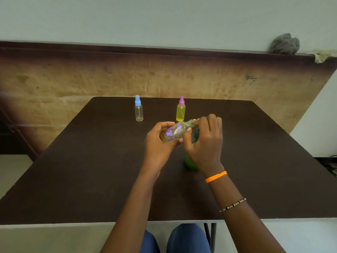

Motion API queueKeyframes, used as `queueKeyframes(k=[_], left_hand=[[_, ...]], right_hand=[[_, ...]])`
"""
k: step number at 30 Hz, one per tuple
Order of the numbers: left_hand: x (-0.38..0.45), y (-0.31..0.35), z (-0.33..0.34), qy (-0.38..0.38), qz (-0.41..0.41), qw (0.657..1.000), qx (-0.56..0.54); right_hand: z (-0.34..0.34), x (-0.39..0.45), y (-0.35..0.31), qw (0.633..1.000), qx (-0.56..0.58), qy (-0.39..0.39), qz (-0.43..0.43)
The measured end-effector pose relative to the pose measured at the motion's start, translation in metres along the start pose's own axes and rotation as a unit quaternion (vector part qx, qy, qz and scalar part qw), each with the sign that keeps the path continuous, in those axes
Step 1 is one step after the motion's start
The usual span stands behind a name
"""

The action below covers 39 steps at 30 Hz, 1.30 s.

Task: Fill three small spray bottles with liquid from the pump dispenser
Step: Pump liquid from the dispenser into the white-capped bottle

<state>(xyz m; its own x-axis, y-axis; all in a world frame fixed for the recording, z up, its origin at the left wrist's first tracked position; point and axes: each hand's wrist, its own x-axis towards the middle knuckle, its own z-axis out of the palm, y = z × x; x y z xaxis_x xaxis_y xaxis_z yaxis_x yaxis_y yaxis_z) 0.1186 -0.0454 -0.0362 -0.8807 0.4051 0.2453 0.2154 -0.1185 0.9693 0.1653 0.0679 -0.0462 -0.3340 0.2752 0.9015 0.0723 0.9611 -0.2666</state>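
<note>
L hand: your fingers curl round the tilted open bottle, held above table.
R hand: fingertips at bottle neck; grip unclear.
Dispenser: green, mostly hidden under R hand.
Blue-cap bottle: empty, upright.
Pink-cap bottle: yellow liquid, upright.

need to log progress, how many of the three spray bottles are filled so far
One looks done: the pink-capped bottle stands full of yellow liquid. In hand: the left hand holds an uncapped bottle, tilted, the right hand at its neck. Left: the blue-capped bottle looks empty.
</note>
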Motion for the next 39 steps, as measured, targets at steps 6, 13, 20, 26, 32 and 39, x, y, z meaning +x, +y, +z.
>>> queueKeyframes(k=[6,13,20,26,32,39], left_hand=[[0.0,0.004,0.0,-0.006,0.004,1.0,0.005],[0.0,0.001,0.0,0.001,-0.004,1.0,0.022],[0.0,0.005,0.001,-0.002,0.001,1.0,0.004],[0.001,-0.001,0.001,0.012,0.001,1.0,0.019],[0.0,0.004,0.001,0.004,0.006,1.0,0.005],[0.001,-0.001,0.002,0.013,0.016,0.999,0.027]], right_hand=[[-0.007,0.009,-0.004,1.0,0.022,-0.005,0.012],[0.003,-0.002,0.002,1.0,-0.002,0.011,-0.007],[-0.004,0.008,-0.004,1.0,0.022,0.007,0.007],[0.006,-0.004,0.005,1.0,-0.001,0.02,-0.017],[-0.002,0.008,-0.001,0.999,0.031,0.003,0.011],[0.007,-0.006,0.005,1.0,0.01,0.025,-0.002]])
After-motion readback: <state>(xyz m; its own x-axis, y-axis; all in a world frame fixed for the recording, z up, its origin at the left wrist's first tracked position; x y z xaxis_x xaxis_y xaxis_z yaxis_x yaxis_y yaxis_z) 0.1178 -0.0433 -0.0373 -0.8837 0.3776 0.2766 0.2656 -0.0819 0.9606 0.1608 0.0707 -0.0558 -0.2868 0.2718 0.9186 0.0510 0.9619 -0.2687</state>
